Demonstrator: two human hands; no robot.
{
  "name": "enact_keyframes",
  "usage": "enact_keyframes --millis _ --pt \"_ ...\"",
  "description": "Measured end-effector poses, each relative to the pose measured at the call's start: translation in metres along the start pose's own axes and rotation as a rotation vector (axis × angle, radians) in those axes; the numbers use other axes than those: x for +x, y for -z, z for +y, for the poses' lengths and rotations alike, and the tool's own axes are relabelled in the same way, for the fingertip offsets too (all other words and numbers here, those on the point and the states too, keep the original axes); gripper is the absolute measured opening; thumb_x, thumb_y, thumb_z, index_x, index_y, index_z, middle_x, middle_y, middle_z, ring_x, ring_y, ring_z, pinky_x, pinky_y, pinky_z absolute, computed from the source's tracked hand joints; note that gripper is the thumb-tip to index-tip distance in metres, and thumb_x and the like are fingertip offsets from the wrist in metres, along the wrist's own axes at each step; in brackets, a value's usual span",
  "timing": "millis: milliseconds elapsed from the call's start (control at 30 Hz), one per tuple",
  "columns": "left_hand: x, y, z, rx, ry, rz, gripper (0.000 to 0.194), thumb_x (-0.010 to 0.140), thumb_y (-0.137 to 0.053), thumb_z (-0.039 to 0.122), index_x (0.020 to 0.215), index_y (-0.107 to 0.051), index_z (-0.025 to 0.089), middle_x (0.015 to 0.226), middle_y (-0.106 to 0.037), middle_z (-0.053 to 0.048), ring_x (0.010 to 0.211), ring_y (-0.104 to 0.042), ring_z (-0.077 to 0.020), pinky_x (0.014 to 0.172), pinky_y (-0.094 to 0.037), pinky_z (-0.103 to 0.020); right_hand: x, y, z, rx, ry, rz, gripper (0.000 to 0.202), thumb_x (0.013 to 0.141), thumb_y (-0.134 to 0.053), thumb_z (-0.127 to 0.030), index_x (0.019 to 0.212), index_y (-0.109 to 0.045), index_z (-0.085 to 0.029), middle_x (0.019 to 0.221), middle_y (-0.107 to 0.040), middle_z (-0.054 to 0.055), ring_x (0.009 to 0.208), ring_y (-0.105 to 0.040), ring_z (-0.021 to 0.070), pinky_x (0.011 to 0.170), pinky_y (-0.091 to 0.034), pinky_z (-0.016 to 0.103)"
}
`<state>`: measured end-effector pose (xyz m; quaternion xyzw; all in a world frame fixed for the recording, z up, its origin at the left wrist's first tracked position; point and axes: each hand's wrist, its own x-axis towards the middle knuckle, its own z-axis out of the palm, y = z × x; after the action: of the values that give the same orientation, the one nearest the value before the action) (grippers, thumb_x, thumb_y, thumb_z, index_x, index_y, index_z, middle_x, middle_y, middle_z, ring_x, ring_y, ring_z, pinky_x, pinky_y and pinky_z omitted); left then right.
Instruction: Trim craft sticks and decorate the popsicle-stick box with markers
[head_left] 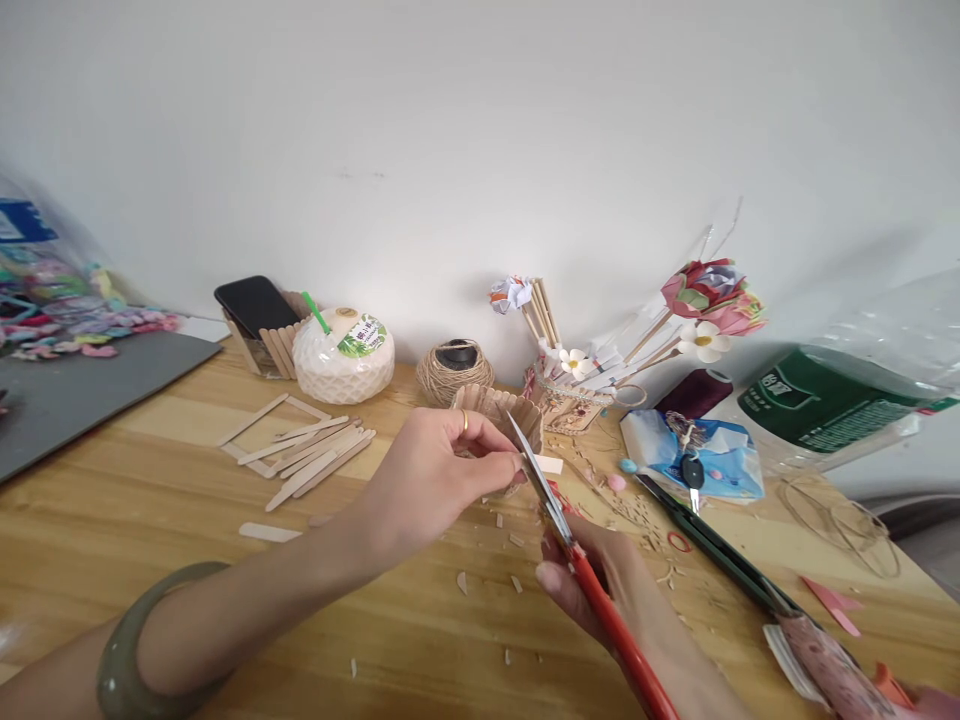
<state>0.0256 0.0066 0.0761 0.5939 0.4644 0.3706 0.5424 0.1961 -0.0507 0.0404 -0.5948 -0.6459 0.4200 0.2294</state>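
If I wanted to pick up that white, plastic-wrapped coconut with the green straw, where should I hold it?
Probably cup the wide, rounded body of the white, plastic-wrapped coconut from the front right. The brown wooden-stick holder stands close on its left, and the thin green straw looks a poor handle.

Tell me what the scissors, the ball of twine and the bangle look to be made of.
Scissors: shiny, silvery blades, so probably steel; the smooth red handle could be plastic or coated metal.
Ball of twine: coarse, matt tan strands suggest jute or similar fibre.
Bangle: smooth, greyish green, slight sheen; perhaps stone, though resin is possible.
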Motion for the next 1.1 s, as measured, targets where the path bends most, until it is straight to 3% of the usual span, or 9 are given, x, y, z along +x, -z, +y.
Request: enact_keyframes --millis 333,600,900,1100 --pt "-0.004 -0.001 0.001 0.010 0.004 0.011 0.008 0.067 -0.058 0.020 0.064 -0.064 0.018 0.066 -0.067 0.000 0.069 -0.060 -0.0155 0.061 -0.045 -0.024 0.002 -0.003 0.003 -0.020 0.028 0.023 0.037 0.078 -0.049 -0.051 0.063 -0.033 -0.021 0.059 -0.031 -0.005 0.054 -0.028 0.0102 0.046 -0.023 0.023" --pt "-0.004 -0.002 0.002 0.014 0.002 0.033 0.007 0.066 -0.059 0.022 0.063 -0.064 0.018 0.064 -0.067 0.000 0.066 -0.061 -0.0153 0.058 -0.045 -0.024 0.001 -0.003 0.011 -0.050 0.031 0.054 0.041 0.077 -0.053 -0.052 0.061 -0.032 -0.021 0.058 -0.028 -0.006 0.053 -0.027 0.0099 0.045 -0.021 0.022" --pt "-0.005 0.000 0.004 0.009 -0.011 0.026 0.006 0.065 -0.059 0.021 0.062 -0.063 0.018 0.064 -0.066 0.000 0.066 -0.059 -0.0147 0.058 -0.044 -0.024 -0.001 -0.008 -0.004 -0.023 -0.006 0.135 0.036 0.072 -0.053 -0.046 0.058 -0.030 -0.022 0.057 -0.024 -0.007 0.052 -0.024 0.0101 0.045 -0.021 0.023" --pt "-0.006 0.000 0.004 0.008 -0.023 0.016 0.007 0.064 -0.059 0.021 0.060 -0.064 0.018 0.061 -0.065 0.000 0.064 -0.059 -0.0148 0.056 -0.044 -0.024 -0.001 -0.008 0.000 -0.023 0.010 0.157 0.038 0.072 -0.057 -0.046 0.058 -0.030 -0.022 0.056 -0.025 -0.007 0.053 -0.025 0.0103 0.045 -0.022 0.022"
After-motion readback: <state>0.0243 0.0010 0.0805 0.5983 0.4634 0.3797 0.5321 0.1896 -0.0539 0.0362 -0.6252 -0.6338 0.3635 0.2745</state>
